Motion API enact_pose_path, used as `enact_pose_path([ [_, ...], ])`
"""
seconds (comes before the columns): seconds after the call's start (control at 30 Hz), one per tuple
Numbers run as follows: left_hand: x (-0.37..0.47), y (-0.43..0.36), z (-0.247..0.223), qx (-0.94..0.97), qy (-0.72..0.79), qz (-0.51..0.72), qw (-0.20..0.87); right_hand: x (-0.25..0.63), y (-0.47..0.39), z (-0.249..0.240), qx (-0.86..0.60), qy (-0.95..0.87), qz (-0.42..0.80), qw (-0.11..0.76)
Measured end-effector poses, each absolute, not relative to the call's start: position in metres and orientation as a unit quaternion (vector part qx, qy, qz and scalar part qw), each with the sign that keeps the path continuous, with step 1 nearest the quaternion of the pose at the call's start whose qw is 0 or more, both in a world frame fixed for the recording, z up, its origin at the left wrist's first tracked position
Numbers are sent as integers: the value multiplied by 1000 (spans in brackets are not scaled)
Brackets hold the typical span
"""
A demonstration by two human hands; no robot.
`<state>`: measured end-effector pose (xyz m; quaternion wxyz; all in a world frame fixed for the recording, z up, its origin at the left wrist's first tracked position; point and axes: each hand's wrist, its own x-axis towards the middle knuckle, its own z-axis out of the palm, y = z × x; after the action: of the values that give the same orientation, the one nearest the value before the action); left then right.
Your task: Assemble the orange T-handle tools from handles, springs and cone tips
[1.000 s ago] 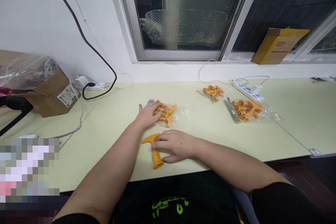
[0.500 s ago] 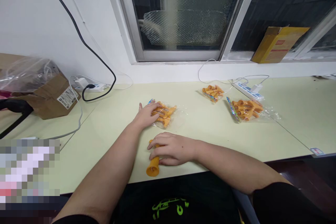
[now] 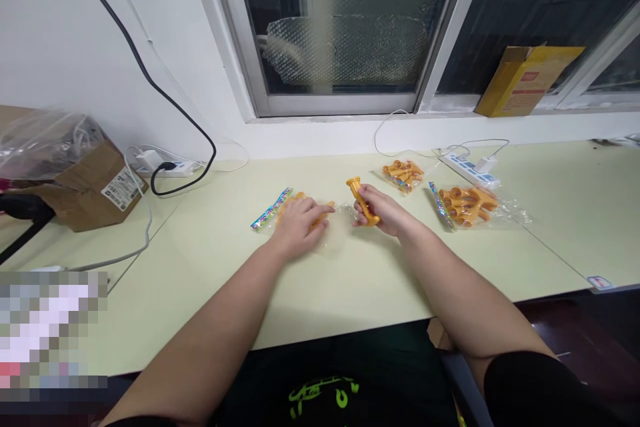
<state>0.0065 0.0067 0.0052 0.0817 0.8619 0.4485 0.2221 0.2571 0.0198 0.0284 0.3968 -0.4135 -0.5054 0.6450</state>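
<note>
My right hand (image 3: 384, 210) grips an orange plastic horn-shaped piece (image 3: 355, 185), its flared end pointing up and away from me. Beside it, my left hand (image 3: 299, 225) lies over a clear plastic bag (image 3: 334, 240) that holds more orange pieces, with its fingers stretched out. The bag's colourful printed header (image 3: 273, 209) sticks out to the left of that hand. Most of the bag's contents are hidden under the left hand. The right fingertips are near the bag's right end; I cannot tell if they touch it.
Two more bags of orange pieces, a smaller bag (image 3: 403, 175) and a larger bag (image 3: 467, 205), lie to the right. Behind them is a power strip (image 3: 467, 167) with cables. A cardboard box (image 3: 95, 187) and a black cable (image 3: 185, 113) are at left.
My right hand has carried the orange horn-shaped piece from the table's front edge up to the right of the bag. My left hand has shifted right over the bag, and the header shows more.
</note>
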Motion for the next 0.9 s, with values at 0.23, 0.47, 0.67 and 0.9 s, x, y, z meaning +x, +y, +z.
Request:
enact_pose_path([
  [0.23, 30, -8, 10, 865, 451, 217, 25, 291, 19, 42, -384, -608, 673, 175],
  [0.47, 26, -3, 8, 812, 498, 301, 40, 285, 24, 31, -364, -654, 648, 138],
  [0.67, 25, -2, 3, 805, 474, 354, 50, 251, 24, 8, -383, -597, 666, 231],
  [0.9, 23, -1, 3, 816, 422, 390, 66, 240, 20, 7, -284, -505, 765, 280],
])
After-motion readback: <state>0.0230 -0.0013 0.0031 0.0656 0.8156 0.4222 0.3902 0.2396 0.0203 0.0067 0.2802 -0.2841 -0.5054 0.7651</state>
